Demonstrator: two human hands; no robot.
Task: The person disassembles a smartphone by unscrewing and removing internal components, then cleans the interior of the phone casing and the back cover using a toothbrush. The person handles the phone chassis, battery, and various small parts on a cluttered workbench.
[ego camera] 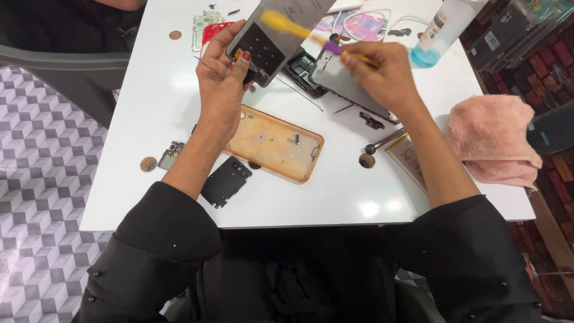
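My left hand [222, 78] grips a phone screen panel [276, 33] and tilts it up over the white table [167, 107]. My right hand [382, 75] holds a yellow and purple brush [302, 33] whose blurred yellow head lies across the panel. Under my right hand rests an opened phone frame [335, 84]. An orange-brown phone case [278, 143] with small parts inside lies flat below my hands.
A black cover plate [226, 181], a small circuit board [171, 154], coins, a screwdriver [385, 140] and a battery [409, 158] lie on the table. A pink towel [493, 137] sits at the right edge, a clear bottle with blue liquid [439, 33] behind it.
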